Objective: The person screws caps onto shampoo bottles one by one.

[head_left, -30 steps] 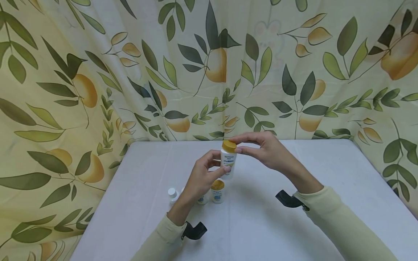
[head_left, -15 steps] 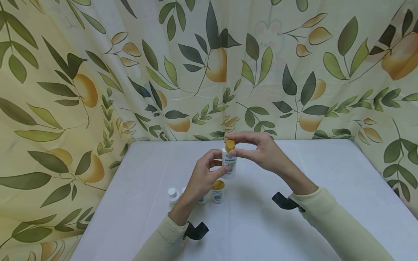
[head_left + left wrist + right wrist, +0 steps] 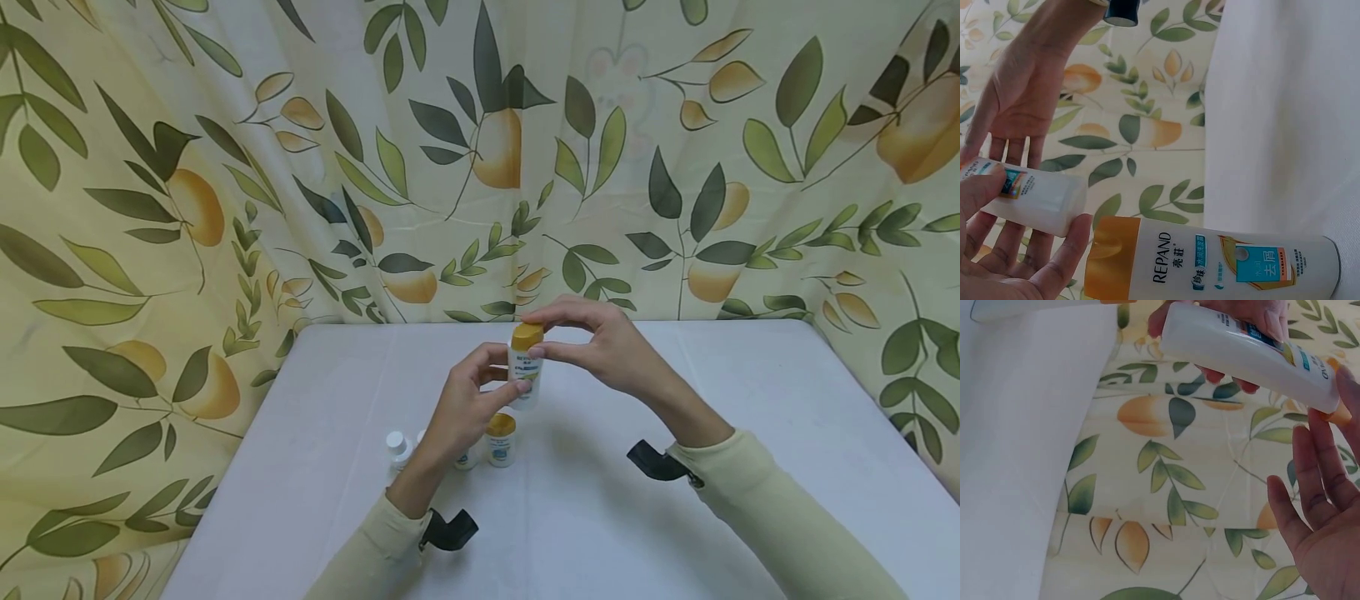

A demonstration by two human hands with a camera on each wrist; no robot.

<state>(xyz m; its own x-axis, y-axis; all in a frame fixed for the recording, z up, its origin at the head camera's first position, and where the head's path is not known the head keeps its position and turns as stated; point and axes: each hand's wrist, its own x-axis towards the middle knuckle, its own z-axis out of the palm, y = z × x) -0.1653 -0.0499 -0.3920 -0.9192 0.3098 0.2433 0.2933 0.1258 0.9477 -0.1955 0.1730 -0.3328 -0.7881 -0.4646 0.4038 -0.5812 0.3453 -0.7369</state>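
A white shampoo bottle (image 3: pixel 524 375) with a gold cap (image 3: pixel 528 336) is held upright above the table. My left hand (image 3: pixel 474 398) grips its body, thumb across the printed front. The fingers and thumb of my right hand (image 3: pixel 600 340) pinch the gold cap from the right. In the right wrist view the same bottle (image 3: pixel 1235 353) lies aslant, its cap (image 3: pixel 1338 412) partly hidden by my right fingers. Another gold-capped shampoo bottle (image 3: pixel 1241 259) stands close by; the head view shows it (image 3: pixel 501 442) just below the held one.
Behind my left wrist and hand stand several more small bottles, partly hidden; one has a white cap (image 3: pixel 397 444). The white tabletop (image 3: pixel 600 517) stretches to both sides. A leaf-patterned curtain (image 3: pixel 450 167) hangs along its back edge.
Half a second ago the cap showed a narrower side; now its broad face is turned forward again. My right thumb and fingers have shifted on the cap. The left hand stays nearly still.
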